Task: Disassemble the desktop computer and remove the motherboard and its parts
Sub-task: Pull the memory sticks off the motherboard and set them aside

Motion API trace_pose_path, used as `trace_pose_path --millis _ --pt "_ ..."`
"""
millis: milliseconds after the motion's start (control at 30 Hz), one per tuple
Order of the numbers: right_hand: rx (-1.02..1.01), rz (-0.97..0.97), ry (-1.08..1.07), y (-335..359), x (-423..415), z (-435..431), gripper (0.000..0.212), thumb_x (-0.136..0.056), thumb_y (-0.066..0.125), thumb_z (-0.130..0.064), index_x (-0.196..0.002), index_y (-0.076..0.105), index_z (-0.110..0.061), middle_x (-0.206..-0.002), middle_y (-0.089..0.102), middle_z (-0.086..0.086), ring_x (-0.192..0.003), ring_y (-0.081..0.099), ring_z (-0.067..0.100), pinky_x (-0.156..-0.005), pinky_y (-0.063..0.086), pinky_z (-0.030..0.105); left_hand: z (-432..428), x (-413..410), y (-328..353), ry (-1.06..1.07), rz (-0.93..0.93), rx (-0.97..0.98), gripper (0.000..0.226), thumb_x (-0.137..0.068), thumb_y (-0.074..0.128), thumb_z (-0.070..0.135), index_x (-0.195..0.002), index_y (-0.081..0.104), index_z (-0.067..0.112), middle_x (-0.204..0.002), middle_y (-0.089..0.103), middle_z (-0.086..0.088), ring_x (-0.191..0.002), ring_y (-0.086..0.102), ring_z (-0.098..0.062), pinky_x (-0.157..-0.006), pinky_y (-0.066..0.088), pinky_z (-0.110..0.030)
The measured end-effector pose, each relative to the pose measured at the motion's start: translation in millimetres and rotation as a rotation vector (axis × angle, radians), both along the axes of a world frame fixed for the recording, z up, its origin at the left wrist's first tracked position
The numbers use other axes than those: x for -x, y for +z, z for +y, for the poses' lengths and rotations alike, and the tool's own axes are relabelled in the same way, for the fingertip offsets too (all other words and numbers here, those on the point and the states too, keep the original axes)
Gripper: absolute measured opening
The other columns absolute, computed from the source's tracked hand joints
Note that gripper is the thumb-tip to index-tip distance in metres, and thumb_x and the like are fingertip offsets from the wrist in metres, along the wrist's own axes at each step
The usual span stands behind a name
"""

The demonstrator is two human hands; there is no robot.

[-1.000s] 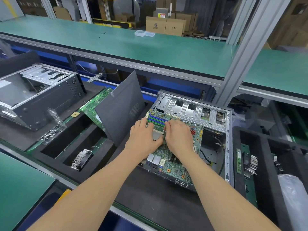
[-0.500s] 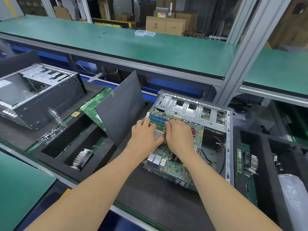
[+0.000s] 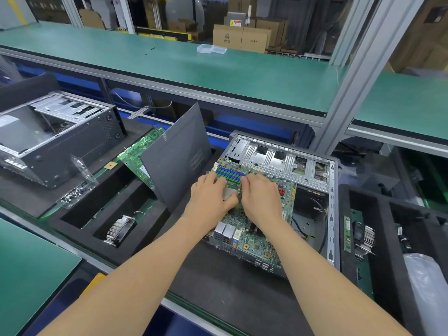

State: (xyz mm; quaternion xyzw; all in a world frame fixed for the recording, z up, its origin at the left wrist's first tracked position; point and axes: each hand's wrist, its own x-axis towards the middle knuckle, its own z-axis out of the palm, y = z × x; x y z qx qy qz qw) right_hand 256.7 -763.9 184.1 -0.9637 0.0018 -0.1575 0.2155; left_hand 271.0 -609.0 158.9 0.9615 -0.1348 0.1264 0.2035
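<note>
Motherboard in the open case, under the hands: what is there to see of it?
The motherboard is a green circuit board lying in the open metal case, dotted with small parts. Blue and green memory slots run along its far end, silver port blocks stand at its near left edge, and red connectors sit at its right. The left hand and right hand rest on its middle, flanking a silver square; what the fingertips do is hidden.

Electronics teardown line: long green-matted bench point(image 3: 169, 66), aluminium frame posts point(image 3: 358, 76), foam parts trays point(image 3: 80, 212), stacked cardboard boxes point(image 3: 240, 36) behind.
</note>
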Motion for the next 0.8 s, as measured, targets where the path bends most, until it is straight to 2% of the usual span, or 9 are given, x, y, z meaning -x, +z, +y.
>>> trace_pose_path --millis 167,267,367,500,633,700,800 --pt "-0.045 -0.003 0.062 1 5 -2 0.035 -0.109 0.039 -0.032 -0.08 0.053 -0.019 -0.075 0.051 -0.005 -0.073 0.052 0.022 -0.083 0.045 0.045 3 2 8 -0.011 0.007 0.225 0.034 -0.095 0.041 0.052 -0.075 0.033 0.026 -0.085 0.04 0.004 -0.079 0.041 -0.022 -0.07 0.038 -0.04" --pt "-0.075 -0.018 0.096 2 9 -3 0.037 -0.107 0.042 -0.034 -0.074 0.048 -0.02 -0.07 0.045 -0.008 -0.068 0.05 0.02 -0.074 0.045 0.042 6 -1 10 -0.014 0.009 0.328 0.044 -0.1 0.054 0.034 -0.072 0.021 0.025 -0.077 0.042 -0.002 -0.074 0.044 -0.028 -0.067 0.046 -0.05" --pt "-0.084 0.001 0.113 2 15 -3 0.036 -0.101 0.047 -0.039 -0.072 0.056 -0.02 -0.069 0.052 -0.005 -0.067 0.053 0.019 -0.066 0.043 0.038 8 -2 11 -0.001 0.044 0.378 0.043 -0.1 0.056 0.033 -0.069 0.028 0.025 -0.075 0.041 -0.002 -0.075 0.044 -0.028 -0.071 0.046 -0.053" --pt "-0.011 0.044 0.119 4 24 -2 0.027 -0.087 0.053 -0.047 -0.069 0.057 -0.027 -0.068 0.054 -0.011 -0.068 0.053 0.013 -0.064 0.037 0.031 8 -2 11 0.011 0.071 0.41 0.042 -0.1 0.052 0.04 -0.067 0.033 0.023 -0.078 0.041 0.0 -0.077 0.045 -0.027 -0.077 0.046 -0.052" --pt "0.04 0.112 0.117 2 27 1 0.02 -0.076 0.058 -0.049 -0.081 0.056 -0.029 -0.079 0.053 -0.014 -0.08 0.051 0.014 -0.074 0.044 0.033 8 -1 12 0.006 0.082 0.418 0.042 -0.101 0.054 0.04 -0.067 0.034 0.024 -0.081 0.043 -0.001 -0.078 0.046 -0.027 -0.08 0.047 -0.052" --pt "0.064 0.146 0.11 1 27 2 0.027 -0.073 0.057 -0.05 -0.09 0.053 -0.029 -0.087 0.052 -0.012 -0.086 0.049 0.016 -0.08 0.046 0.036 8 -1 12 0.006 0.079 0.413 0.043 -0.1 0.054 0.041 -0.067 0.034 0.024 -0.081 0.043 0.0 -0.078 0.046 -0.026 -0.079 0.047 -0.051" --pt "0.066 0.153 0.079 -1 26 4 0.034 -0.071 0.055 -0.052 -0.094 0.046 -0.029 -0.09 0.05 -0.011 -0.086 0.045 0.017 -0.08 0.044 0.038 9 -1 11 0.005 0.063 0.397 0.042 -0.1 0.053 0.043 -0.067 0.033 0.027 -0.082 0.043 0.003 -0.077 0.045 -0.023 -0.076 0.046 -0.048"
